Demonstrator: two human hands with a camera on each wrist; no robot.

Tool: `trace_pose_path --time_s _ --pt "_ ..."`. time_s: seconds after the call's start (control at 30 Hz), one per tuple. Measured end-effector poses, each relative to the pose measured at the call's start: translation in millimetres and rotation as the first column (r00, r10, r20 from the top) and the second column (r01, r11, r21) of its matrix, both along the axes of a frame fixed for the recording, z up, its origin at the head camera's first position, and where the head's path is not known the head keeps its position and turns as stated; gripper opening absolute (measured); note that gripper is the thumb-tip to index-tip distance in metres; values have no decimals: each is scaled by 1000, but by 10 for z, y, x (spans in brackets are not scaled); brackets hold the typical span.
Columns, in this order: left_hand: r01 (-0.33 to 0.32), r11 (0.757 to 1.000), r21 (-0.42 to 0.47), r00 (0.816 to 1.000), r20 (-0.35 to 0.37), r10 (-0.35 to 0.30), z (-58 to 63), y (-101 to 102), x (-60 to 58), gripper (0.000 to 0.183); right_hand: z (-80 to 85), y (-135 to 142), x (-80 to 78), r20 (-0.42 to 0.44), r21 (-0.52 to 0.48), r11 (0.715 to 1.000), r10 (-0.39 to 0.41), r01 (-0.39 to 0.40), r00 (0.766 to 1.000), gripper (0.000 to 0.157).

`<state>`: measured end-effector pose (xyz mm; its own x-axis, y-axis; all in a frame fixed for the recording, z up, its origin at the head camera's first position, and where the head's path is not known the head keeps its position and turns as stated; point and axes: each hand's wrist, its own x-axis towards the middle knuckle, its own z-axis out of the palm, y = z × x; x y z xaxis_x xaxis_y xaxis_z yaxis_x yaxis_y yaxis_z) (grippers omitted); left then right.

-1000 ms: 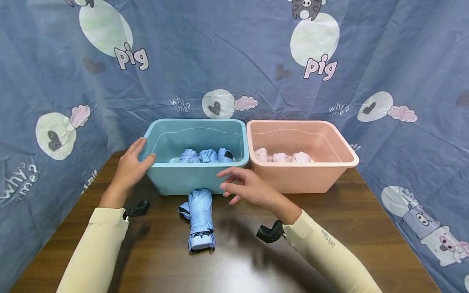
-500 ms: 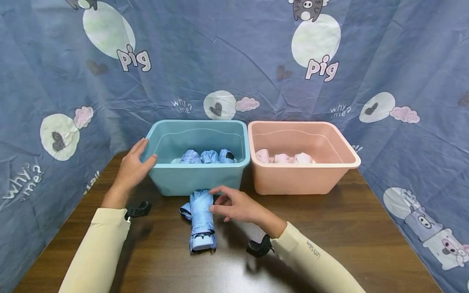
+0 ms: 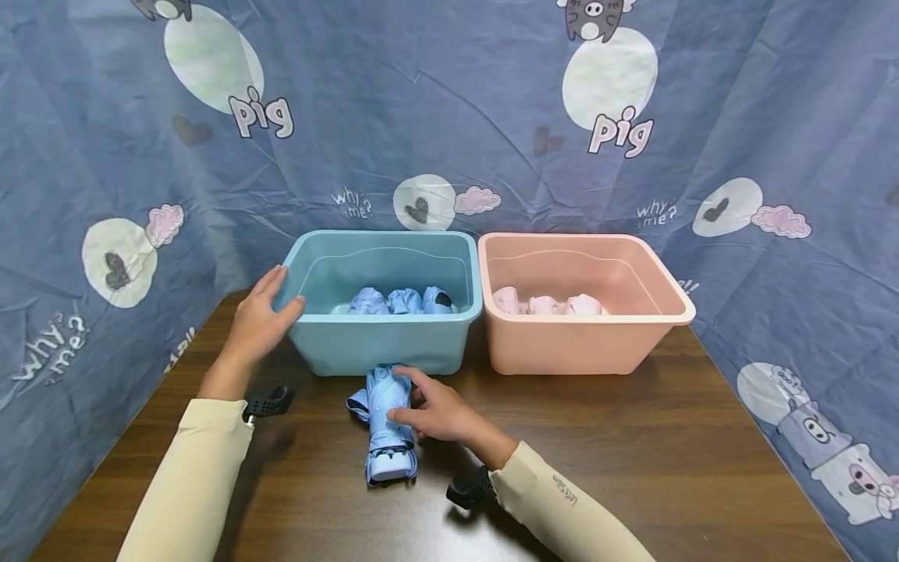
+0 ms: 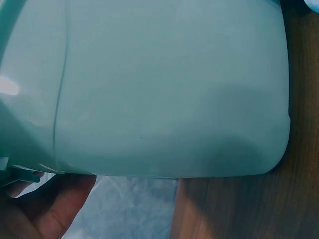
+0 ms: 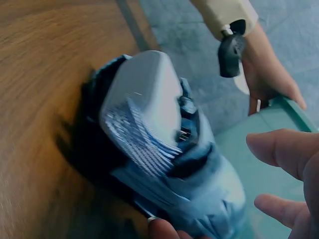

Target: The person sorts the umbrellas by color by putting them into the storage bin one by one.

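A folded blue umbrella [image 3: 388, 414] lies on the table before the teal bin [image 3: 379, 343]. Its pale handle [image 5: 144, 84] and woven strap [image 5: 139, 137] show close up in the right wrist view. My right hand [image 3: 438, 410] is spread over the umbrella's right side, index finger and thumb extended above it; other fingertips [image 5: 164, 230] sit low along its side. Whether they touch the cloth I cannot tell. At the bin's left front corner, my left hand [image 3: 256, 324] holds the rim between thumb and fingers; in the left wrist view the hand [image 4: 50, 209] is partly hidden behind the wall.
Several rolled blue bundles [image 3: 405, 301] lie inside the teal bin. Beside it stands a pink bin [image 3: 562, 343] with pale pink bundles [image 3: 581, 305]. A blue patterned cloth [image 3: 449, 117] hangs behind the wooden table [image 3: 632, 460].
My right hand has moved left and down from in front of the bins to over the umbrella. The left hand stays at the teal bin's rim. The umbrella has not visibly moved.
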<state>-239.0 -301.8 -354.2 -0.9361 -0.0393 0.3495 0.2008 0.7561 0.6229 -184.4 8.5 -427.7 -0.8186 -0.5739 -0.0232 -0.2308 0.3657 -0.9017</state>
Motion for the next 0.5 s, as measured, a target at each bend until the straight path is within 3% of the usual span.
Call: trace_pose_path --time_s 0.3,0.5 --pt "1 1000 8 1000 -6 -1 -13 -2 -10 69 -99 -115 -11 -209 115 993 -8 33 978 63" --pt "-1 1000 8 1000 -14 1 -17 -15 -9 69 -127 -202 22 -225 168 982 -50 89 973 71"
